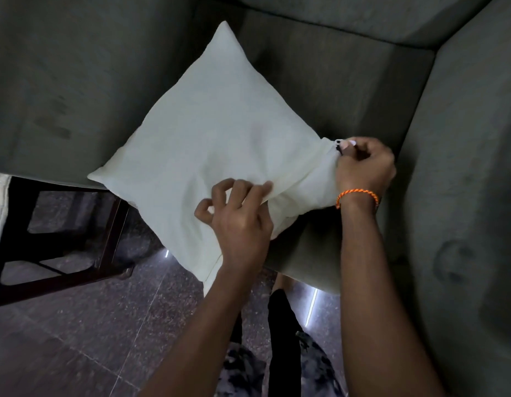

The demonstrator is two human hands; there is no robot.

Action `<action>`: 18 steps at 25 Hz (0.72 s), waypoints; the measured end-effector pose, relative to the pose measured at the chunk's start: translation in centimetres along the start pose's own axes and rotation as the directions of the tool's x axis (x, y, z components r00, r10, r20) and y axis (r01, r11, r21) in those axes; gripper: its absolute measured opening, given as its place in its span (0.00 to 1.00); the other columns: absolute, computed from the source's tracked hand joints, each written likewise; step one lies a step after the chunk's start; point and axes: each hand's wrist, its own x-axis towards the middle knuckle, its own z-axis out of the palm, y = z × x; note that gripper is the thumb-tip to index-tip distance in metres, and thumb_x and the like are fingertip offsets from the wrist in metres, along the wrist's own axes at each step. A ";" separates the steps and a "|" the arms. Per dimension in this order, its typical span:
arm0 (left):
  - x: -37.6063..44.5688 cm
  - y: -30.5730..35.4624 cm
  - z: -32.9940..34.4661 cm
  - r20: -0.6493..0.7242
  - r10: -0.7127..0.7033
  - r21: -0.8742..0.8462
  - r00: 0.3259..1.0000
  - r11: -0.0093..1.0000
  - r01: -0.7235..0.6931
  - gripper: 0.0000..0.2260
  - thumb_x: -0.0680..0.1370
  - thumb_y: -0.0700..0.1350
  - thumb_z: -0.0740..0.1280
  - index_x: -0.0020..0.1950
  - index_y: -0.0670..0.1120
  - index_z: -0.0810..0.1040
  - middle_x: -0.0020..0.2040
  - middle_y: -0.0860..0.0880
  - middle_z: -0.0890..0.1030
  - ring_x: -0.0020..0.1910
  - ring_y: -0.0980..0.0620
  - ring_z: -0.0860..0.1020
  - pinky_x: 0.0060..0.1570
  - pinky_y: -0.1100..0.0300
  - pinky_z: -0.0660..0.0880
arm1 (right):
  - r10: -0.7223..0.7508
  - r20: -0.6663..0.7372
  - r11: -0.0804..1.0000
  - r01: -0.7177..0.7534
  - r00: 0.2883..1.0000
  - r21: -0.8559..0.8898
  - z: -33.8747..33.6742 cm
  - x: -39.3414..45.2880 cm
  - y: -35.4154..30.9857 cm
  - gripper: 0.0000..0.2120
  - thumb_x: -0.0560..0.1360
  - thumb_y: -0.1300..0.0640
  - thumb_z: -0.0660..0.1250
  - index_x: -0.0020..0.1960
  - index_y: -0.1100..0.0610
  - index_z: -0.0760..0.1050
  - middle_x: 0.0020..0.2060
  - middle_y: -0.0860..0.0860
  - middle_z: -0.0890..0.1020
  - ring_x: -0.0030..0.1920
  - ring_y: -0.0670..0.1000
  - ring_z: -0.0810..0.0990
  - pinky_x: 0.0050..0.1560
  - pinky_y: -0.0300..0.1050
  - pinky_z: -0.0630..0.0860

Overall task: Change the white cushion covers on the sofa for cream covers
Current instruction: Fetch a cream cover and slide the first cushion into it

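Fingers pinching zipper, cushion on grey sofa (speckled floor)

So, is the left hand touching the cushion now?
Touching. The head view shows the left hand lying on the cushion, thumb and fingers pinching a fold of its cover near the lower edge.

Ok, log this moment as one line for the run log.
stage: zip at cushion corner | right hand: pinches zip pull | left hand: pinches cover edge | cushion: lies on sofa seat
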 end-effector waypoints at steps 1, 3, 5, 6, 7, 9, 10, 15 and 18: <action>-0.5 -0.3 -0.2 0.003 -0.003 0.005 1.000 1.000 0.003 0.14 0.65 0.34 0.70 0.44 0.51 0.84 0.38 0.54 0.79 0.52 0.50 0.73 0.48 0.56 0.53 | 0.070 0.036 0.997 -0.070 0.997 -0.009 0.5 0.6 0.3 0.03 0.71 0.55 0.69 0.43 0.52 0.82 0.46 0.50 0.84 0.48 0.51 0.82 0.56 0.48 0.76; -0.4 -0.4 -0.2 0.024 -0.022 -0.007 0.999 1.000 0.022 0.16 0.64 0.33 0.71 0.45 0.52 0.84 0.39 0.54 0.79 0.53 0.50 0.72 0.50 0.56 0.54 | 0.147 0.086 0.989 -0.147 0.985 -0.008 1.3 0.9 0.8 0.03 0.72 0.55 0.69 0.44 0.52 0.82 0.46 0.50 0.85 0.50 0.51 0.82 0.59 0.49 0.75; 0.0 -0.2 0.0 0.063 -0.039 -0.051 0.997 0.998 0.043 0.14 0.66 0.36 0.73 0.45 0.53 0.83 0.44 0.53 0.80 0.56 0.50 0.71 0.53 0.55 0.54 | 0.161 0.091 0.987 -0.162 0.983 0.002 1.3 1.1 1.1 0.05 0.72 0.56 0.69 0.46 0.55 0.82 0.46 0.51 0.85 0.50 0.52 0.82 0.57 0.45 0.76; 0.1 -0.3 -0.2 0.096 -0.056 -0.066 0.994 0.996 0.063 0.10 0.68 0.41 0.73 0.46 0.53 0.83 0.50 0.52 0.79 0.60 0.49 0.70 0.55 0.54 0.55 | 0.153 0.085 0.988 -0.153 0.985 -0.005 1.0 1.2 1.2 0.06 0.72 0.58 0.69 0.47 0.56 0.82 0.47 0.52 0.85 0.50 0.52 0.82 0.55 0.41 0.75; 0.0 -0.6 -0.7 0.128 -0.102 -0.069 0.987 0.991 0.111 0.10 0.70 0.49 0.73 0.50 0.55 0.82 0.57 0.50 0.77 0.64 0.49 0.68 0.58 0.52 0.55 | 0.141 0.073 0.990 -0.140 0.987 -0.020 0.7 1.3 1.2 0.07 0.72 0.60 0.67 0.49 0.57 0.81 0.47 0.54 0.85 0.51 0.53 0.82 0.52 0.39 0.74; -1.0 -2.5 -1.8 0.220 -0.308 -0.043 0.926 0.945 0.324 0.25 0.70 0.65 0.66 0.64 0.56 0.74 0.70 0.48 0.64 0.72 0.49 0.60 0.65 0.51 0.53 | 0.100 0.048 0.993 -0.097 0.994 -0.066 0.2 0.7 1.3 0.12 0.72 0.64 0.63 0.53 0.58 0.79 0.49 0.56 0.84 0.52 0.56 0.81 0.49 0.39 0.71; -1.4 -3.7 -2.5 0.246 -0.457 -0.055 0.855 0.874 0.483 0.33 0.69 0.70 0.62 0.70 0.55 0.67 0.74 0.48 0.58 0.74 0.49 0.57 0.69 0.48 0.52 | 0.059 0.054 0.994 -0.054 0.997 -0.100 -0.1 -0.1 1.5 0.15 0.71 0.65 0.61 0.55 0.58 0.78 0.50 0.56 0.83 0.54 0.57 0.80 0.50 0.40 0.72; -4.8 -10.0 -4.4 0.611 -0.790 -0.188 -0.054 -0.212 0.959 0.50 0.62 0.77 0.59 0.72 0.43 0.65 0.68 0.41 0.71 0.65 0.39 0.72 0.61 0.43 0.71 | -0.048 0.245 0.973 0.101 0.968 -0.209 -1.7 -5.5 1.8 0.28 0.70 0.70 0.60 0.69 0.55 0.71 0.66 0.57 0.74 0.66 0.59 0.71 0.65 0.51 0.69; -5.5 -9.2 -6.1 0.819 -0.550 -0.072 -0.163 -0.380 0.922 0.45 0.64 0.77 0.59 0.65 0.43 0.72 0.60 0.44 0.78 0.61 0.40 0.76 0.58 0.46 0.74 | -0.135 0.386 0.964 0.212 0.912 -0.164 -2.9 -9.1 1.4 0.30 0.69 0.72 0.61 0.70 0.58 0.68 0.68 0.60 0.70 0.70 0.59 0.67 0.70 0.49 0.64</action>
